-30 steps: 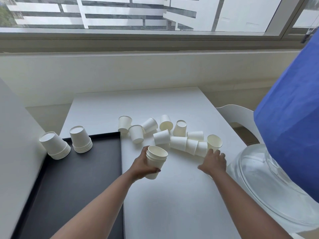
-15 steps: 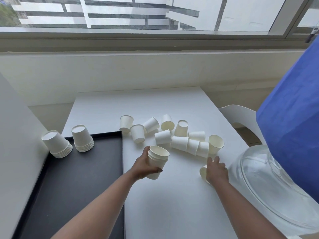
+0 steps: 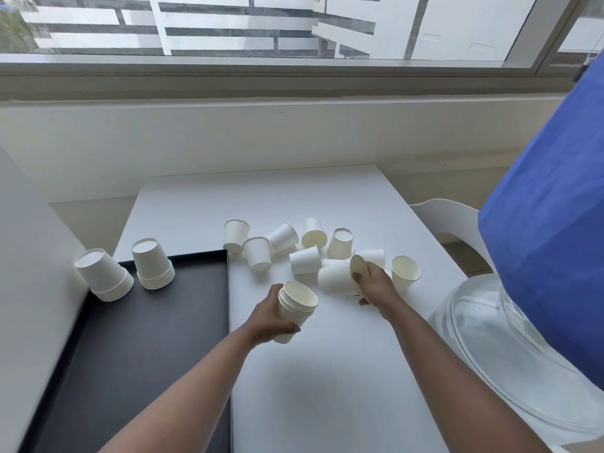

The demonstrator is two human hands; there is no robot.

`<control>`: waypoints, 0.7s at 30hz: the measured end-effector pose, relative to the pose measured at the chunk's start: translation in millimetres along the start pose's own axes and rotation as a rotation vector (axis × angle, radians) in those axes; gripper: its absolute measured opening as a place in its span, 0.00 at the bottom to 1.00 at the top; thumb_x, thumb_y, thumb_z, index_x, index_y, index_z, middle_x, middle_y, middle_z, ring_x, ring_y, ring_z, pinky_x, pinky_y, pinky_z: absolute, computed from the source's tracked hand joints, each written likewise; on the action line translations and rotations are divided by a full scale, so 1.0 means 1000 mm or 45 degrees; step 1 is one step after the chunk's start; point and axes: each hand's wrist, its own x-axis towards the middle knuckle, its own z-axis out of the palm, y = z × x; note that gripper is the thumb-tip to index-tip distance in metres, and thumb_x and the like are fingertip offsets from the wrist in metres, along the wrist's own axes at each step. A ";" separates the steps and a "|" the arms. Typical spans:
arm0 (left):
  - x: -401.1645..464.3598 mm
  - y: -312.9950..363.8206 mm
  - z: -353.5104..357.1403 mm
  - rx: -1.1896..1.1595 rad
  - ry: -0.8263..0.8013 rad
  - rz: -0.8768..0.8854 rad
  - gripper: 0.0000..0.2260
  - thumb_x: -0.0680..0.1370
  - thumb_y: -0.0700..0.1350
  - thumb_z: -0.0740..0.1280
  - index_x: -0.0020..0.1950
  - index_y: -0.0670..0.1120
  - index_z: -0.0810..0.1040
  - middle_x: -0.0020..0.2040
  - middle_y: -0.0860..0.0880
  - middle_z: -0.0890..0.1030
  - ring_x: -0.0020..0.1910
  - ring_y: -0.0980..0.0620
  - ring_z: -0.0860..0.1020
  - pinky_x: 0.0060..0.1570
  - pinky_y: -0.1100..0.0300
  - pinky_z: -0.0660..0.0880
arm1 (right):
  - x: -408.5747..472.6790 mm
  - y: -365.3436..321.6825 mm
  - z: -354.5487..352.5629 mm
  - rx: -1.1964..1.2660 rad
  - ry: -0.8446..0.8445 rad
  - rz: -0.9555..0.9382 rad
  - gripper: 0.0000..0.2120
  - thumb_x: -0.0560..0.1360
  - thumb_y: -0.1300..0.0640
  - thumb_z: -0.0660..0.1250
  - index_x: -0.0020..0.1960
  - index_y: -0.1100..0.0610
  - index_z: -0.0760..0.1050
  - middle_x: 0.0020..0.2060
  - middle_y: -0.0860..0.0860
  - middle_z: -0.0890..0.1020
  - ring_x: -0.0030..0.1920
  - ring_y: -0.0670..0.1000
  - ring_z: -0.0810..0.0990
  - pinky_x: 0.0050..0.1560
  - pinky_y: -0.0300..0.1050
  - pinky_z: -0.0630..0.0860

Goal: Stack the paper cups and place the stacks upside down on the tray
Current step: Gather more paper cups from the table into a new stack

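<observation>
My left hand [image 3: 269,317] grips a short stack of white paper cups [image 3: 295,307], mouths up, just above the white table. My right hand [image 3: 376,287] pinches a single paper cup [image 3: 340,277] by its rim, the cup lying sideways with its base pointing left toward the stack. Behind them, several loose paper cups [image 3: 287,248] lie scattered on the table, some upright, some tipped over. Two upside-down stacks, one [image 3: 152,264] and another [image 3: 104,274], stand at the far left corner of the black tray [image 3: 147,338].
The white table [image 3: 327,371] is bordered on the left by a white wall panel [image 3: 29,273]. A clear glass dome [image 3: 510,354] and a blue cloth [image 3: 552,240] sit at the right, with a white chair [image 3: 447,217] behind.
My right hand picked a cup off the table at the right and lifted it leftward toward the stack. My left hand held the stack nearly still.
</observation>
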 end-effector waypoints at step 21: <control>0.010 0.005 0.008 0.181 -0.096 0.061 0.31 0.63 0.37 0.73 0.64 0.50 0.68 0.55 0.50 0.76 0.53 0.49 0.74 0.44 0.59 0.75 | -0.012 0.002 0.073 -0.366 -0.313 -0.189 0.16 0.79 0.57 0.53 0.66 0.56 0.66 0.66 0.58 0.68 0.65 0.58 0.68 0.60 0.49 0.70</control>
